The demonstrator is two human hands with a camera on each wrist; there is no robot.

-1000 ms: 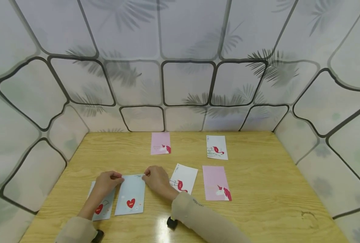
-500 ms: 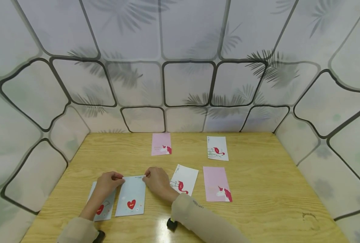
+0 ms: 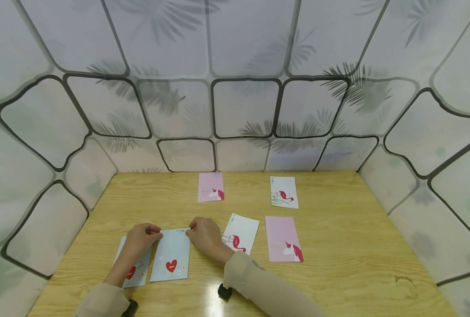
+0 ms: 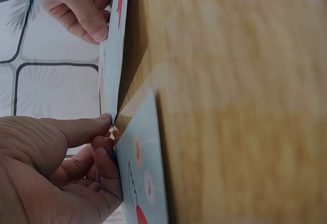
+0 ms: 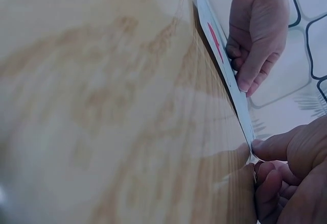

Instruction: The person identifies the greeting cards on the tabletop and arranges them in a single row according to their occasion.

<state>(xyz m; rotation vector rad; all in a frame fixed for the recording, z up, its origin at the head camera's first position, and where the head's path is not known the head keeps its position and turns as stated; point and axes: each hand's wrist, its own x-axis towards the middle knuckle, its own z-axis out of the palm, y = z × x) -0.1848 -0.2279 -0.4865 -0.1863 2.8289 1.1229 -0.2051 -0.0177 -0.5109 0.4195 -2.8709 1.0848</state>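
Filling the upper half of the head view, a pale backdrop carries dark rounded outlines and grey fronds. Below it, the wood-grained bench spans the lower half of the frame. A right sleeve, beige, enters at the bottom centre; a left sleeve shows at the lower left. Between them, left of centre in the lower frame, lies the heart card, light blue, its top edge held at both ends. The right hand pinches its upper right corner between thumb and finger; the left hand pinches the upper left corner likewise. Right of centre is the nearer unicorn card, pink, beside the nearer flamingo card, white and partly covered by the right arm. A second blue card lies at the lower left, partly under the left arm. Farther back are the smaller-looking far flamingo card, right of centre, and the far unicorn card, near the middle. Smallest is the red heart printed low on the held card.
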